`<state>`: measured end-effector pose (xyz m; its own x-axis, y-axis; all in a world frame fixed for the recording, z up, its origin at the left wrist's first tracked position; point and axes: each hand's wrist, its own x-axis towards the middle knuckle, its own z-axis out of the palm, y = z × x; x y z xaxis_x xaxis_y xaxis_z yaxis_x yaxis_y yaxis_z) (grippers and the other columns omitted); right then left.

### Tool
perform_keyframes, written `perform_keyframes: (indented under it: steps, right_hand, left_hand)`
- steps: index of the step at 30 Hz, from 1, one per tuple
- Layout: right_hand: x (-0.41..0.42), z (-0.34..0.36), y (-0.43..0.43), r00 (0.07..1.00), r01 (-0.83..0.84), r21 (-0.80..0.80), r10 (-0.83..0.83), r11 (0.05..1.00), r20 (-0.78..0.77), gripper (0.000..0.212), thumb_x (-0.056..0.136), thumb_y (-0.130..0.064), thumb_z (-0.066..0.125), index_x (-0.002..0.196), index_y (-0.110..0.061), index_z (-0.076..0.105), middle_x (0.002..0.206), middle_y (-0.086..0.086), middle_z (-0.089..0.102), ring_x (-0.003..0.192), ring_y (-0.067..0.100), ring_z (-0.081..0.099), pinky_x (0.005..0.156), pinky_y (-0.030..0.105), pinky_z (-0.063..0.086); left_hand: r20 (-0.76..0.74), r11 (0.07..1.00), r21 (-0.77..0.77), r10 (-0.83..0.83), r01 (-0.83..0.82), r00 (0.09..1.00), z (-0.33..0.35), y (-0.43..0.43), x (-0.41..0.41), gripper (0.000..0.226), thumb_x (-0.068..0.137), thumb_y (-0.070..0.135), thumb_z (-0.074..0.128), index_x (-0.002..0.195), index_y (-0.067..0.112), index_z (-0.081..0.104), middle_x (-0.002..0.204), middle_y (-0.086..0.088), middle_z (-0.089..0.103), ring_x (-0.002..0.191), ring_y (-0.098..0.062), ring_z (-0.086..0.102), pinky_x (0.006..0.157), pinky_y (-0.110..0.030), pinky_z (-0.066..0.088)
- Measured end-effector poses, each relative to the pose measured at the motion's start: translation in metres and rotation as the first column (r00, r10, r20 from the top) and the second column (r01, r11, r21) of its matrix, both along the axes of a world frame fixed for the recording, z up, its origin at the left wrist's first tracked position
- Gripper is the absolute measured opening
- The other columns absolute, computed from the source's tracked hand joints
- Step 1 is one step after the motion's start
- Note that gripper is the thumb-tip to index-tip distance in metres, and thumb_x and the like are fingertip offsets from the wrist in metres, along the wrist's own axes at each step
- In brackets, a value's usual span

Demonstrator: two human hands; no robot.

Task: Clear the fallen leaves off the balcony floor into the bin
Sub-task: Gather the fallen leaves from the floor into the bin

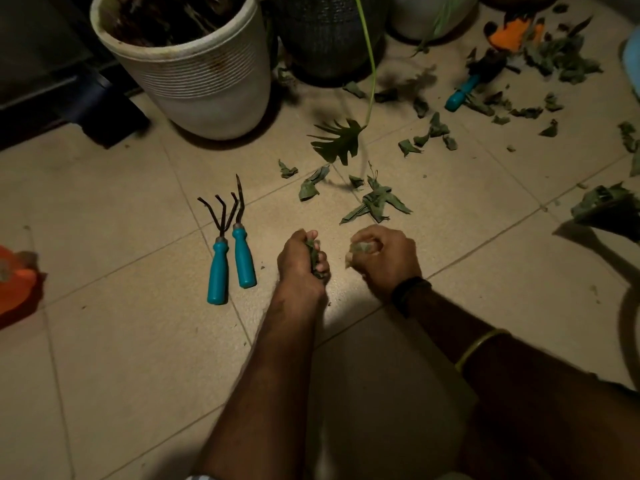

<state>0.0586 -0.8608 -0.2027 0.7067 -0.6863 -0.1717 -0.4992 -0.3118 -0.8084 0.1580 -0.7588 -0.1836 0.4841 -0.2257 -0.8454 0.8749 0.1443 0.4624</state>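
Many dry, curled green leaves (375, 200) lie scattered over the tiled floor (121, 341), from just beyond the hands out to the far right. Left hand (301, 259) is fisted around a crumpled wad of leaves; right hand (384, 258), close beside it, clutches another bunch.

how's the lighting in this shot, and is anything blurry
Head view: dim, with one light pool on the floor tiles around the left hand and right hand; corners fall dark; the hanging green leaf and its stem look motion-blurred; wide-angle bending at the edges.
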Motion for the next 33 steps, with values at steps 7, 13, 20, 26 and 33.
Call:
perform_keyframes:
  steps: [7,13,20,26,33]
  right_hand:
    - [0.018,0.036,0.017,0.961,0.149,0.296,-0.208,0.943,0.180,0.011,0.081,-0.022,0.082,0.082,-0.017,0.072,0.074,-0.003,0.073,0.062,0.012,0.069,0.052,0.022,0.054]
    - [0.019,0.036,0.013,0.986,-0.089,0.228,0.054,0.969,0.156,0.015,0.092,-0.019,0.067,0.090,-0.007,0.076,0.100,-0.001,0.062,0.084,-0.001,0.061,0.069,0.003,0.042]
    - [0.087,0.022,-0.015,0.992,-0.083,-0.103,0.092,0.991,0.083,0.025,0.095,-0.019,0.060,0.117,-0.023,0.071,0.126,0.002,0.063,0.111,0.018,0.060,0.099,0.043,0.052]
    - [0.165,-0.007,-0.032,0.684,-0.726,-0.428,0.497,0.539,-0.534,0.101,0.078,0.009,0.064,0.156,-0.034,0.015,0.167,0.003,-0.009,0.152,0.033,0.007,0.119,0.056,0.025]
    - [0.167,-0.012,-0.028,0.704,-0.711,-0.532,0.476,0.461,-0.527,0.031,0.092,-0.014,0.062,0.123,-0.019,0.059,0.129,0.005,0.057,0.119,0.024,0.050,0.093,0.042,0.052]
  left_hand:
    - [-0.096,0.987,-0.154,-0.071,0.056,0.993,0.001,-0.034,-0.027,0.059,0.092,0.056,0.049,0.113,0.004,0.067,0.093,-0.014,0.072,0.079,-0.026,0.069,0.076,-0.035,0.057]
    - [-0.152,0.961,-0.263,0.050,-0.089,0.987,0.005,-0.029,-0.017,0.047,0.092,0.044,0.052,0.105,0.001,0.066,0.098,-0.017,0.070,0.083,-0.027,0.069,0.082,-0.034,0.055]
    - [-0.086,0.966,-0.193,0.157,-0.171,0.984,0.007,-0.006,0.020,0.018,0.101,0.020,0.043,0.091,0.013,0.055,0.062,0.000,0.045,0.039,-0.007,0.036,0.030,-0.017,0.021]
    - [-0.109,0.936,-0.251,0.225,-0.246,0.968,0.008,0.010,0.046,0.017,0.100,0.024,0.045,0.092,0.014,0.055,0.067,0.001,0.045,0.046,-0.006,0.035,0.031,-0.017,0.024]
    - [-0.124,0.929,-0.264,0.232,-0.257,0.965,-0.004,0.004,0.053,0.016,0.099,0.024,0.045,0.092,0.014,0.055,0.067,0.001,0.044,0.045,-0.007,0.035,0.030,-0.017,0.024]
